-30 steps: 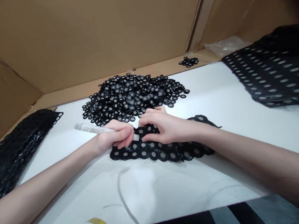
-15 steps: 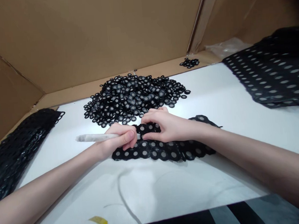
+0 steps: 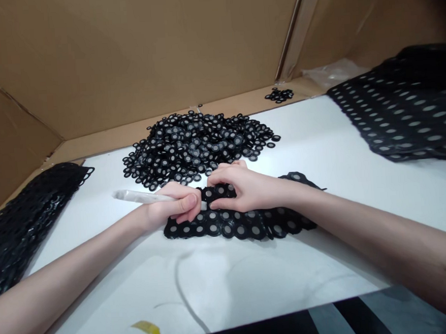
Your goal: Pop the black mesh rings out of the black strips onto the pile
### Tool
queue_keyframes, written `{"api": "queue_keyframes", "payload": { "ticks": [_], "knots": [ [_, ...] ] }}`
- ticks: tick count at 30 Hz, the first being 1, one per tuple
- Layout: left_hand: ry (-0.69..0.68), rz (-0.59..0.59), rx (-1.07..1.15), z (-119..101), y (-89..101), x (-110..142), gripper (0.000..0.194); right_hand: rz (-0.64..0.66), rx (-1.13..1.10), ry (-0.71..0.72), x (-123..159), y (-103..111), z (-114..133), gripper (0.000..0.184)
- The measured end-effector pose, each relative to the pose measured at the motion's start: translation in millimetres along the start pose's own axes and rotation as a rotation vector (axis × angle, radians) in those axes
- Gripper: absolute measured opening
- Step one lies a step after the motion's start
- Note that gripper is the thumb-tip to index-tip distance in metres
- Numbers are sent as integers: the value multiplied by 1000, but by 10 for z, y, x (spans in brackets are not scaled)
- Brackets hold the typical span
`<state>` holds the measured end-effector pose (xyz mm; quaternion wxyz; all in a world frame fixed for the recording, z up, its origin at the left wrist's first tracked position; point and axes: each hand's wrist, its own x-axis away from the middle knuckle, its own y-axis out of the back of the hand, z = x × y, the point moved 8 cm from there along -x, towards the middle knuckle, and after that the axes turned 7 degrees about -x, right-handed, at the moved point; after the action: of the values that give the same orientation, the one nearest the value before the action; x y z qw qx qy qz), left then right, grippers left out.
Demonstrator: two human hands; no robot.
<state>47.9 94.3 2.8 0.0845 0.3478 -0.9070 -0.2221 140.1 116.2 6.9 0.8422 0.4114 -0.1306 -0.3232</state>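
Observation:
Both hands are over a strip of black rubber sheet (image 3: pixel 227 229) with rows of pale round spots, lying on the white table. My left hand (image 3: pixel 179 203) is closed around a slim white pen-like tool (image 3: pixel 143 197). The tool's blunt tip points right and meets the sheet close to my right thumb. My right hand (image 3: pixel 239 186) grips the sheet, its thumb and curled fingers on either side of a row of spots; the undersides of its fingers are hidden. Just beyond the hands lies a big heap of loose black rings with pale centres (image 3: pixel 198 143).
A stack of black perforated sheets (image 3: pixel 31 216) lies at the left. More spotted black sheet (image 3: pixel 402 108) spreads at the right. A small pile of black rings (image 3: pixel 279 95) sits by the cardboard wall (image 3: pixel 142 50). Yellow tape (image 3: pixel 150 331) sticks to the near table edge.
The tool has tilted slightly, its tip a little lower against the sheet. Both hands keep their hold; the whole view has shifted slightly.

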Motion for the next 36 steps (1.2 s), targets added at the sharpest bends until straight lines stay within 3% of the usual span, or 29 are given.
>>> {"api": "queue_keyframes", "payload": {
  "ticks": [6,12,17,21,26,36],
  "knots": [
    [5,-126,97,62,68,24,48,9,4,-26,-3,-6,-25,23],
    [-6,-5,-17,6,-9,-2,50,2,-3,-13,-4,-4,-12,24],
    [-28,22,-36,-39,-39,-9,50,5,-8,-21,5,-6,-22,25],
    [7,-76,-5,-1,0,15,49,-9,-5,-1,10,-6,-21,27],
    [10,-200,97,56,42,51,44,-28,3,-62,16,16,-80,48],
    [-57,-249,60,-15,11,64,41,22,10,-151,34,55,-170,53]
  ]
}}
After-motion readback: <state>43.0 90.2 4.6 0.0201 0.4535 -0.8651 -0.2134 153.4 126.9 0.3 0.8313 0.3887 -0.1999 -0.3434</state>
